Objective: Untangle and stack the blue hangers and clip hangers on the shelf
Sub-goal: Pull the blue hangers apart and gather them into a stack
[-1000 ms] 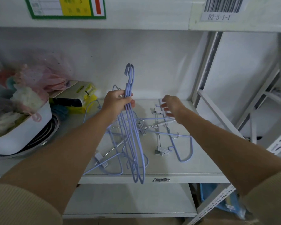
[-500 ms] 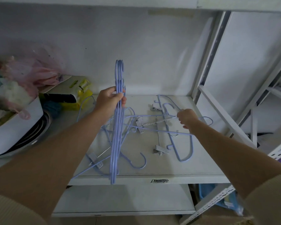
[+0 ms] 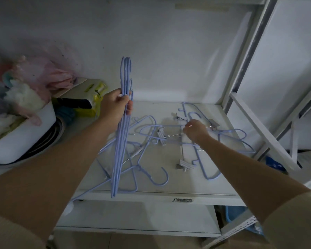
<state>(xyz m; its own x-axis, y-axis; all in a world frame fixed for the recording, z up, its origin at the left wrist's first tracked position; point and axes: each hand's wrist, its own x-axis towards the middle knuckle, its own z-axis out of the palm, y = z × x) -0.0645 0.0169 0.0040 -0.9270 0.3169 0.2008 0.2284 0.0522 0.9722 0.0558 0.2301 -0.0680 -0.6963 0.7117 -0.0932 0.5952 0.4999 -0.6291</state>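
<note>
My left hand (image 3: 115,107) grips a bundle of several blue hangers (image 3: 121,141), held upright edge-on with the hooks at the top and the lower ends over the shelf's front edge. A tangle of blue hangers and clip hangers (image 3: 151,133) lies spread on the white shelf (image 3: 169,194). My right hand (image 3: 196,131) is down in the middle of the tangle, fingers pinched on a clip hanger's thin wire bar (image 3: 172,135). A grey clip (image 3: 185,165) lies in front of that hand, and one blue hook (image 3: 160,178) curls near the front edge.
A white tub (image 3: 22,133) stuffed with fluffy pink and white items stands at the left, on dark round trays. A yellow and black box (image 3: 86,103) sits behind it. Slanted white shelf braces (image 3: 262,133) close off the right side. A lower shelf (image 3: 133,218) runs beneath.
My right hand has moved down and shut on the clip hanger's wire in the tangle. The camera tilted downward; my left hand keeps the bundle upright.
</note>
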